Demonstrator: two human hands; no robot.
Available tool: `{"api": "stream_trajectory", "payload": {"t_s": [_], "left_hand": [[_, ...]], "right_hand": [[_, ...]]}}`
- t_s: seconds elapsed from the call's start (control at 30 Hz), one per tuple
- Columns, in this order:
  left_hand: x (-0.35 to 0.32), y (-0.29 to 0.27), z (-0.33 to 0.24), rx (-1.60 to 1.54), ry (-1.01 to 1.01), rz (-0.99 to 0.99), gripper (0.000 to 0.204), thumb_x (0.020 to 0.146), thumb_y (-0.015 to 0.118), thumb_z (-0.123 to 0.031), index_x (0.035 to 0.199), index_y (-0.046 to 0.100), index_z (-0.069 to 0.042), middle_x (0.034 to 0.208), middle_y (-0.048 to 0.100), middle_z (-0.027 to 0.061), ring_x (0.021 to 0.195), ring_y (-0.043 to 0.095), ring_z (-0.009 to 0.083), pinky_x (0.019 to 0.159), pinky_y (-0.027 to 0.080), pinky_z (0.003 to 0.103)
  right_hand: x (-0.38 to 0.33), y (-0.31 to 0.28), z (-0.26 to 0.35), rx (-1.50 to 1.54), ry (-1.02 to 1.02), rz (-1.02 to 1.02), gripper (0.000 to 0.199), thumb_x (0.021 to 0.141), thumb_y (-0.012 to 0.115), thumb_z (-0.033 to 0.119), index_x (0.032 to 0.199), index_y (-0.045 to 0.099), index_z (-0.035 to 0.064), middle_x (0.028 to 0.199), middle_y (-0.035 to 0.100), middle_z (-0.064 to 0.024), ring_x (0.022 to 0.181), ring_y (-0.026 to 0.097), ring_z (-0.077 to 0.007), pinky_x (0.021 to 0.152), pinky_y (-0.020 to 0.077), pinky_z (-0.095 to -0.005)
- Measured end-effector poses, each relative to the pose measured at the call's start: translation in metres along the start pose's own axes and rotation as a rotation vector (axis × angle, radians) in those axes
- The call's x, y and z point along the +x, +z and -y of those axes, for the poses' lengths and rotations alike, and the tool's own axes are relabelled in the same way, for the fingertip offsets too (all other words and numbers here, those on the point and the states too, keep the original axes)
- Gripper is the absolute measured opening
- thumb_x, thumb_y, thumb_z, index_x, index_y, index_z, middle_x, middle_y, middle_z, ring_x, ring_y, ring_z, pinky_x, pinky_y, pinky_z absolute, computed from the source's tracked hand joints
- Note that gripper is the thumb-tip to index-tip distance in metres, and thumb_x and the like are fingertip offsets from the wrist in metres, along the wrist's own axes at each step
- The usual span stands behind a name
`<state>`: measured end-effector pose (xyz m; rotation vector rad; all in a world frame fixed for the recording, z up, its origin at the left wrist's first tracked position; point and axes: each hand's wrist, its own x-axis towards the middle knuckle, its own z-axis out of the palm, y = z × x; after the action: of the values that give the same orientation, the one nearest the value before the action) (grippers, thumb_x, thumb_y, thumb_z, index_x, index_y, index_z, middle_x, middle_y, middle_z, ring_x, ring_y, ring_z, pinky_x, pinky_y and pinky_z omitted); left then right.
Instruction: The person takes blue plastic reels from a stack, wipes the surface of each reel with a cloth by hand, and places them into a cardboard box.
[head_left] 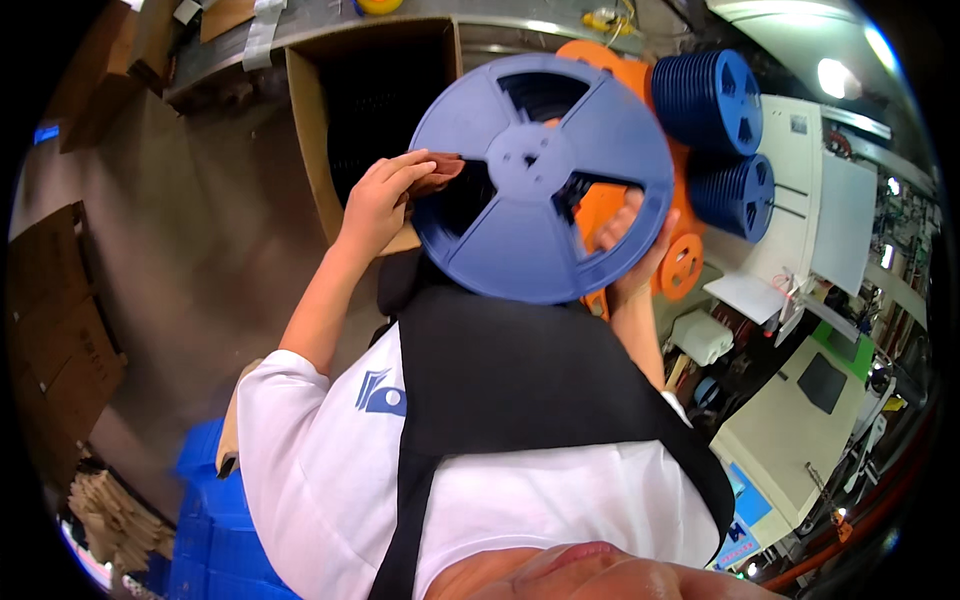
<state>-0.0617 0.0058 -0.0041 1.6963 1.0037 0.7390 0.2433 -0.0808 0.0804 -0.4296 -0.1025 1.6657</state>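
A large blue plastic reel (512,178) with wide cut-outs is held up in front of my chest, its flat face toward me. My right hand (645,250) grips its right rim, fingers reaching through a cut-out and partly blurred. At the left rim, my left hand (378,205) pinches a folded brown cloth (436,174) against the reel by an opening. Behind the reel are orange reels (603,208), partly hidden by it.
An open cardboard box (314,150) stands beyond my left hand, its inside dark. Two stacks of blue reels (692,100) sit to the right on rods of a white panel (795,240). A metal bench (350,18) runs along the back; blue bins (215,520) are behind at lower left.
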Motion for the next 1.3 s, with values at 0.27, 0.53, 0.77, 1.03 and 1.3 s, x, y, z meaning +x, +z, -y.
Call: {"api": "stream_trajectory", "payload": {"t_s": [0.27, 0.53, 0.77, 1.03, 1.3], "left_hand": [[-0.012, -0.004, -0.03, 0.705, 0.415, 0.373, 0.057, 0.064, 0.07, -0.02, 0.119, 0.053, -0.015, 0.116, 0.056, -0.0009, 0.091, 0.054, 0.0162, 0.067, 0.049, 0.034], [-0.022, -0.009, -0.027, 0.322, 0.274, 0.199, 0.033, 0.076, 0.054, 0.006, 0.107, 0.055, -0.003, 0.102, 0.063, 0.0068, 0.103, 0.059, 0.0216, 0.08, 0.05, 0.03], [-0.056, -0.011, 0.013, -1.078, -0.441, -0.251, 0.023, 0.09, 0.052, -0.012, 0.109, 0.052, 0.001, 0.1, 0.061, 0.0129, 0.088, 0.062, 0.0189, 0.062, 0.052, 0.024], [-0.075, 0.007, 0.03, -1.28, -0.469, -0.392, 0.026, 0.089, 0.056, -0.016, 0.108, 0.052, 0.001, 0.098, 0.059, 0.0128, 0.085, 0.062, 0.0186, 0.064, 0.053, 0.022], [-0.076, -0.003, 0.041, -0.923, -0.599, -0.452, 0.023, 0.09, 0.05, -0.014, 0.109, 0.052, 0.0, 0.098, 0.062, 0.0108, 0.081, 0.061, 0.0158, 0.072, 0.05, 0.028]], "right_hand": [[0.024, -0.006, 0.021, 0.055, 0.046, 0.018, 0.043, 0.083, 0.062, 0.047, 0.082, 0.039, 0.0105, 0.056, 0.029, 0.006, 0.047, 0.029, -0.004, 0.046, 0.0255, -0.021], [0.052, 0.041, 0.012, -0.385, -0.084, -0.588, 0.055, 0.087, 0.052, 0.053, 0.105, 0.052, 0.001, 0.065, 0.045, -0.001, 0.059, 0.039, -0.0117, 0.056, 0.0339, -0.0269], [0.032, -0.009, 0.034, -0.323, 0.052, -0.195, 0.044, 0.091, 0.049, 0.045, 0.102, 0.055, 0.0027, 0.061, 0.04, 0.0, 0.055, 0.037, -0.0108, 0.055, 0.0327, -0.0254], [0.02, -0.026, 0.029, -0.234, 0.038, -0.256, 0.043, 0.092, 0.048, 0.044, 0.101, 0.054, 0.0017, 0.06, 0.037, 0.0015, 0.052, 0.035, -0.0086, 0.05, 0.0319, -0.0229], [0.014, -0.031, 0.025, -0.223, 0.046, -0.265, 0.042, 0.093, 0.046, 0.043, 0.101, 0.053, 0.0018, 0.06, 0.037, 0.001, 0.052, 0.035, -0.0089, 0.051, 0.0322, -0.0229]]}}
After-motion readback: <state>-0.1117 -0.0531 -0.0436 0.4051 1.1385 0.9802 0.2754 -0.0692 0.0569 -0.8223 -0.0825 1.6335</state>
